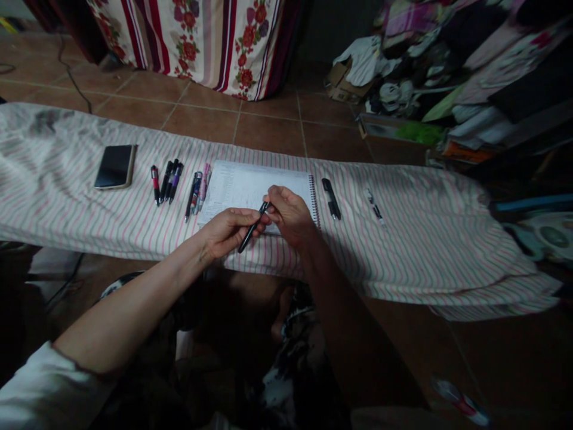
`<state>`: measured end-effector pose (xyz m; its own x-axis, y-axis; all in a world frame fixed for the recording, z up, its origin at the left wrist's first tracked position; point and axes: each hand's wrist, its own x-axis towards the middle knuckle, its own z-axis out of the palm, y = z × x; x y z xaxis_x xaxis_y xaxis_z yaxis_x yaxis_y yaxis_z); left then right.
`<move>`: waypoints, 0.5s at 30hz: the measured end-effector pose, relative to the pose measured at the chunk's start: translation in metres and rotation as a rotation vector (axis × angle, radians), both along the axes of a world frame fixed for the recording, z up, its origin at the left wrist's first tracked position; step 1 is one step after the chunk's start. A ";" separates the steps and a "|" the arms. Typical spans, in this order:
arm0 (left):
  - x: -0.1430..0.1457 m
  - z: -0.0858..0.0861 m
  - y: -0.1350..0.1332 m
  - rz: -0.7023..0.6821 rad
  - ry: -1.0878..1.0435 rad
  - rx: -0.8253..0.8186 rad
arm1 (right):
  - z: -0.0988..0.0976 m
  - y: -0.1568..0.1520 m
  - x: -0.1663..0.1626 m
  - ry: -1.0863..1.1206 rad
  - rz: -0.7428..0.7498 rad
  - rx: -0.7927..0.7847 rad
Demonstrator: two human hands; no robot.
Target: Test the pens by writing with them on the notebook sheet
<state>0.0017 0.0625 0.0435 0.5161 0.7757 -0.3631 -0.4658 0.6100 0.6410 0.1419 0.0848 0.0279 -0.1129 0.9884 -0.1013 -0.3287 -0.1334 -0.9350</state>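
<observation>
this looks like a room in a home. a flowered, striped curtain (210,45) hangs low over a brown tiled floor (268,128), and at the far right clothes (501,57) are piled loosely near a cardboard box (342,85). a striped cloth (416,239), much like a bedsheet, lies wrinkled over a long, narrow surface, with a phone (115,167) on it. at the left a dark cable (68,70) trails across the floor.

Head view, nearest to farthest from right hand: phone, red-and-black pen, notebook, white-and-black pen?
1. Notebook, beneath the right hand.
2. White-and-black pen, to the right.
3. Red-and-black pen, left of notebook.
4. Phone, farthest left.
</observation>
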 end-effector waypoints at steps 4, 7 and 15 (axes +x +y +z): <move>-0.001 0.001 0.001 -0.009 -0.036 0.002 | 0.008 -0.003 0.004 0.075 0.131 -0.002; -0.001 0.000 0.001 -0.028 -0.014 0.009 | 0.012 -0.003 0.008 0.084 0.121 0.006; 0.001 -0.003 -0.003 -0.001 0.095 0.053 | 0.004 -0.002 -0.002 -0.155 -0.073 0.043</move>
